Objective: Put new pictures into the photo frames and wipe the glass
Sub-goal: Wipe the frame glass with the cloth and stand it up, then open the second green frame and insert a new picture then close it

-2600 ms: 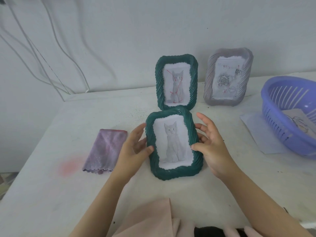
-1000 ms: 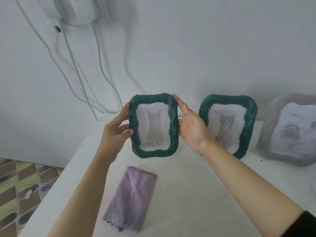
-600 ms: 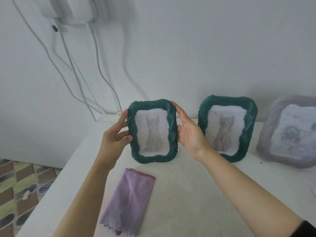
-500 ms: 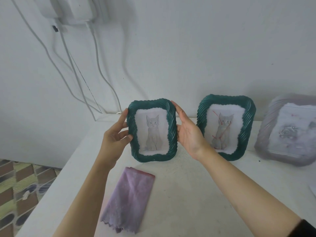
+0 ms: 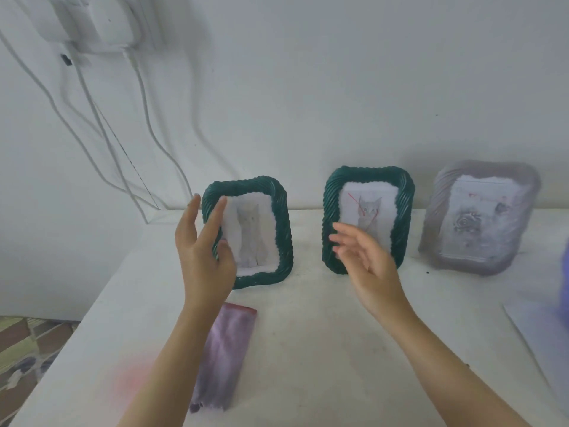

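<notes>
A dark green frame with a grey cat picture (image 5: pixel 261 229) stands upright on the white table (image 5: pixel 323 349) near the wall. My left hand (image 5: pixel 204 251) hovers open just in front of its left edge, fingers spread. My right hand (image 5: pixel 366 266) is open in the air, in front of a second green frame (image 5: pixel 397 208) whose cat picture has red lines. A grey-purple frame with a flower picture (image 5: pixel 480 217) leans at the right. A folded purple cloth (image 5: pixel 224 355) lies on the table, partly under my left forearm.
White cables (image 5: pixel 101 127) hang down the wall at the left from a white box (image 5: pixel 101 23). A sheet of paper (image 5: pixel 542 334) and the edge of a purple basket (image 5: pixel 565 282) show at the far right. The table's left edge drops to a patterned floor (image 5: pixel 27 349).
The left green frame has been set down upright on the table beside the other green frame. Both hands have let go of it and pulled back with fingers open.
</notes>
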`<control>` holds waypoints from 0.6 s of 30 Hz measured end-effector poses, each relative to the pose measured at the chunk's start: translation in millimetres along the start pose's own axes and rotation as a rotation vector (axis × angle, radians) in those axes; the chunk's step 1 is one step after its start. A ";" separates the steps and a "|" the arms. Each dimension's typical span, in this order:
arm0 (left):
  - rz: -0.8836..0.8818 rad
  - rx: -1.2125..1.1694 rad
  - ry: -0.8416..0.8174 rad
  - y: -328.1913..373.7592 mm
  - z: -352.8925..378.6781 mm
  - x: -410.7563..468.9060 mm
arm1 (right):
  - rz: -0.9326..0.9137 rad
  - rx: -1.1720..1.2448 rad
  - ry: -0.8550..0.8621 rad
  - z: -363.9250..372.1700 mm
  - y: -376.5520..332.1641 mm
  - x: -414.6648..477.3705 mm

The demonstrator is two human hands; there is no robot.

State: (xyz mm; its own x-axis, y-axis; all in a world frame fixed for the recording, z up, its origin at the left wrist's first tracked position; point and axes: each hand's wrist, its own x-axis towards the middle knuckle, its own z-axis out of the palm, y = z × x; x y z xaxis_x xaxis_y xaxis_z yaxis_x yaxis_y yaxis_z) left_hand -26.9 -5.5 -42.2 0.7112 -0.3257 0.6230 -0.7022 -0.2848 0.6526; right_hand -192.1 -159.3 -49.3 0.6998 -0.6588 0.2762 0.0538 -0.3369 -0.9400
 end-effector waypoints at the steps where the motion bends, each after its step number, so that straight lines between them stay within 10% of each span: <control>1: 0.068 -0.016 0.002 6.0 6.2 -4.7 | -0.059 -0.101 0.116 -7.9 3.4 -3.8; 5: 0.119 -0.235 -0.262 36.1 34.9 -20.0 | -0.098 -0.324 0.410 -37.4 22.9 -6.6; 11: -0.109 -0.322 -0.692 49.2 77.5 -33.7 | 0.251 0.083 0.288 -55.0 26.6 1.4; 18: -0.302 -0.416 -0.680 58.8 79.3 -29.0 | 0.245 0.109 0.256 -69.0 19.6 -10.5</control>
State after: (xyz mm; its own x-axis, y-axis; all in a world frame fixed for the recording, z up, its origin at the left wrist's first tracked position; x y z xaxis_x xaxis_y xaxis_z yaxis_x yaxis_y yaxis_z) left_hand -91.6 -84.3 -56.1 0.5965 -0.7976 0.0892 -0.3215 -0.1357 0.9371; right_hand -247.5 -205.4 -56.8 0.5014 -0.8625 0.0687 -0.0079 -0.0840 -0.9964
